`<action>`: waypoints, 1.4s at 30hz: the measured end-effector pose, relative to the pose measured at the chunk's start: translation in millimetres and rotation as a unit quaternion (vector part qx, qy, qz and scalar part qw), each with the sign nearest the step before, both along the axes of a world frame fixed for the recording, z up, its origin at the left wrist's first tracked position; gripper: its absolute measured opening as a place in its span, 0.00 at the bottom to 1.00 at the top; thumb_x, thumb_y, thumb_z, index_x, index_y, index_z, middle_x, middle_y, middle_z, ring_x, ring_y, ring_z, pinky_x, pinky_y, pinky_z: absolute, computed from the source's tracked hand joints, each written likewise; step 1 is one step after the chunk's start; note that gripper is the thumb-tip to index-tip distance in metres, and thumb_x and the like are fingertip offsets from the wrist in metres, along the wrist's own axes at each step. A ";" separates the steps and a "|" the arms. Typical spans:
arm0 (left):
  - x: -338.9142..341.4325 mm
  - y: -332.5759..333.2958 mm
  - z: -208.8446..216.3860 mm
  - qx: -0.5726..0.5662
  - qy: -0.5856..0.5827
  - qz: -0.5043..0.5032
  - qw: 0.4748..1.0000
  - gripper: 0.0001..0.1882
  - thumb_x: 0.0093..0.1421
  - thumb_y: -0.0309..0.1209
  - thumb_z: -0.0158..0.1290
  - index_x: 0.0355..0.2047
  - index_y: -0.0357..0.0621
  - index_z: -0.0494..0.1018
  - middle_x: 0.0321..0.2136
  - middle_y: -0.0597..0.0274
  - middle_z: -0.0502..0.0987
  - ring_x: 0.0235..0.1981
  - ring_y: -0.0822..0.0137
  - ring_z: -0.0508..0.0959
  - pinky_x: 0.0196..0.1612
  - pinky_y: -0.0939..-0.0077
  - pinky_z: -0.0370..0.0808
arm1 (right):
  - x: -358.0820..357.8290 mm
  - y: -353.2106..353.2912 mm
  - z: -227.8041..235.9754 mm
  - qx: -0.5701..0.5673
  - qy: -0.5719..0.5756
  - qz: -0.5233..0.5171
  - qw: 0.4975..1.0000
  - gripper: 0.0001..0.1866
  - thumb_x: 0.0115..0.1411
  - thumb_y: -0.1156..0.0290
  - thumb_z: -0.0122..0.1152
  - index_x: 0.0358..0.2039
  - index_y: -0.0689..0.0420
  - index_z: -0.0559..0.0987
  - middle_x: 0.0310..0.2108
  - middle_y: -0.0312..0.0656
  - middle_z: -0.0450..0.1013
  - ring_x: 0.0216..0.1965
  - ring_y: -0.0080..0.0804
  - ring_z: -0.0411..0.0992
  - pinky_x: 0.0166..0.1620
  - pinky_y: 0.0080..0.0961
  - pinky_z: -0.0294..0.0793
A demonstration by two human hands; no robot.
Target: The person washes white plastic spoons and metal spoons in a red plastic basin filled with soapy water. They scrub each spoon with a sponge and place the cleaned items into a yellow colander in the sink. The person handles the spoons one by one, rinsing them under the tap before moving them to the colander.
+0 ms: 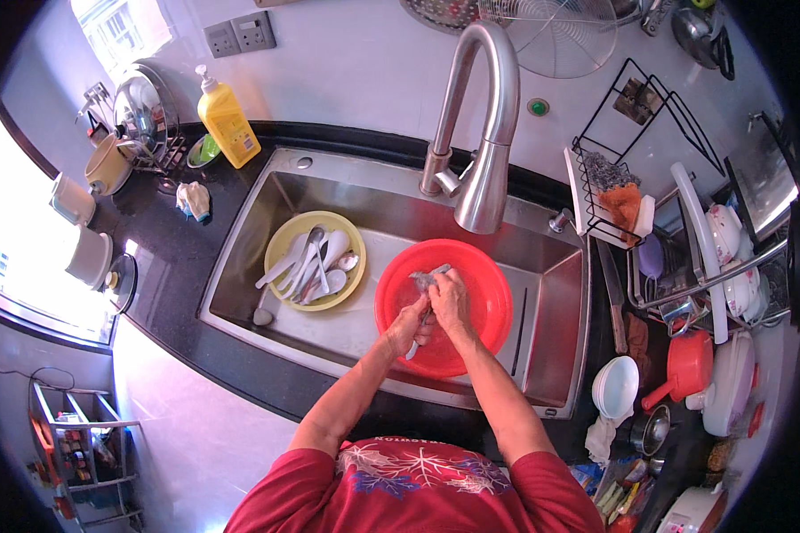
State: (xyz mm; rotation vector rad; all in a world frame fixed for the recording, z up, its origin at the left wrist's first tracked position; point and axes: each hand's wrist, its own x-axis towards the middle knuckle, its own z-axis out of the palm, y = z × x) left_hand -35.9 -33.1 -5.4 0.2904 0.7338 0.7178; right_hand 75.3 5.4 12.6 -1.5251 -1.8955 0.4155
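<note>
Fingers (438,291) curled, grey cloth (424,279) against them

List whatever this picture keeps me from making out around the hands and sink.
Head view:
Most of the pale thing in the left hand: covered by the hands.
Part of the grey cloth: behind the right hand.
Whatever lies under the spoons in the yellow bowl: hidden by the pile.
Top of the metal strainer: cut off by the upper edge.
</note>
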 end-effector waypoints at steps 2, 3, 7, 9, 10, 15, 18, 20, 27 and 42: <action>0.9 0.0 -9.2 0.005 -0.001 -0.001 1.000 0.17 0.60 0.48 0.36 0.22 0.51 0.60 0.16 0.73 0.58 0.11 0.79 0.52 0.12 0.85 0.48 | 3.9 8.3 -2.9 0.014 0.019 -0.045 0.999 0.08 0.47 0.73 0.51 0.28 0.63 0.72 0.29 0.50 0.65 0.33 0.48 0.66 0.36 0.38 0.66; 1.8 0.5 -6.9 0.008 -0.003 -0.003 1.000 0.16 0.60 0.47 0.37 0.22 0.51 0.60 0.16 0.73 0.59 0.11 0.80 0.52 0.12 0.85 0.49 | 9.9 12.2 -5.6 0.021 0.027 -0.069 0.997 0.08 0.47 0.73 0.51 0.27 0.63 0.71 0.29 0.51 0.65 0.33 0.48 0.66 0.35 0.40 0.66; -5.6 -1.7 -8.4 0.027 0.003 0.043 0.999 0.13 0.59 0.44 0.40 0.25 0.50 0.63 0.16 0.72 0.60 0.11 0.80 0.54 0.11 0.86 0.49 | 50.2 17.0 -41.0 -0.108 -0.057 -0.183 0.976 0.12 0.50 0.65 0.50 0.28 0.63 0.72 0.30 0.53 0.66 0.33 0.51 0.67 0.35 0.43 0.66; -5.2 -1.1 -10.4 0.035 0.065 0.064 0.995 0.12 0.58 0.42 0.42 0.25 0.49 0.65 0.17 0.72 0.63 0.11 0.80 0.56 0.11 0.87 0.50 | 67.4 6.3 -63.3 -0.151 -0.119 -0.139 0.971 0.14 0.50 0.63 0.50 0.29 0.62 0.73 0.31 0.53 0.66 0.33 0.52 0.67 0.35 0.44 0.66; -3.6 -1.6 -11.7 0.036 0.094 0.073 0.992 0.11 0.58 0.41 0.43 0.26 0.49 0.66 0.17 0.71 0.65 0.11 0.80 0.57 0.11 0.88 0.51 | 75.0 -3.1 -76.9 -0.173 -0.152 -0.118 0.966 0.15 0.50 0.61 0.50 0.29 0.61 0.73 0.32 0.53 0.66 0.33 0.52 0.67 0.34 0.44 0.66; -4.2 2.7 -27.4 0.025 0.125 0.167 0.978 0.05 0.56 0.34 0.47 0.29 0.48 0.69 0.19 0.71 0.70 0.12 0.80 0.62 0.11 0.88 0.58 | 79.5 -54.0 -103.0 -0.144 -0.285 0.257 0.912 0.14 0.48 0.60 0.52 0.26 0.59 0.75 0.29 0.51 0.70 0.30 0.49 0.68 0.31 0.40 0.66; -6.7 4.9 -39.7 0.039 0.123 0.178 0.976 0.05 0.55 0.29 0.47 0.32 0.49 0.70 0.19 0.71 0.70 0.12 0.81 0.63 0.11 0.88 0.59 | 69.1 -37.9 -102.1 -0.402 -0.136 0.255 0.869 0.11 0.46 0.65 0.53 0.24 0.61 0.75 0.20 0.46 0.70 0.23 0.42 0.68 0.28 0.35 0.65; -10.9 6.9 -42.5 0.067 0.130 0.189 0.971 0.08 0.55 0.27 0.46 0.36 0.48 0.70 0.19 0.72 0.70 0.13 0.80 0.64 0.12 0.87 0.61 | 55.7 -40.4 -64.5 -0.347 0.072 0.164 0.921 0.09 0.44 0.68 0.53 0.21 0.61 0.74 0.16 0.43 0.67 0.21 0.38 0.67 0.27 0.32 0.65; 1.4 3.3 -12.3 0.043 0.081 0.120 0.989 0.07 0.56 0.25 0.42 0.31 0.49 0.70 0.14 0.75 0.64 0.11 0.81 0.60 0.12 0.88 0.55 | 2.2 -19.8 23.2 0.019 0.148 0.083 0.985 0.11 0.48 0.77 0.51 0.35 0.60 0.67 0.30 0.45 0.67 0.31 0.35 0.67 0.35 0.28 0.67; 4.0 0.9 1.5 0.022 -0.014 0.095 0.995 0.09 0.56 0.36 0.48 0.37 0.54 0.70 0.16 0.77 0.64 0.13 0.82 0.57 0.14 0.88 0.52 | 65.0 14.2 -74.7 -0.198 -0.026 -0.161 0.966 0.13 0.54 0.66 0.42 0.38 0.59 0.66 0.28 0.53 0.70 0.34 0.53 0.68 0.38 0.45 0.64</action>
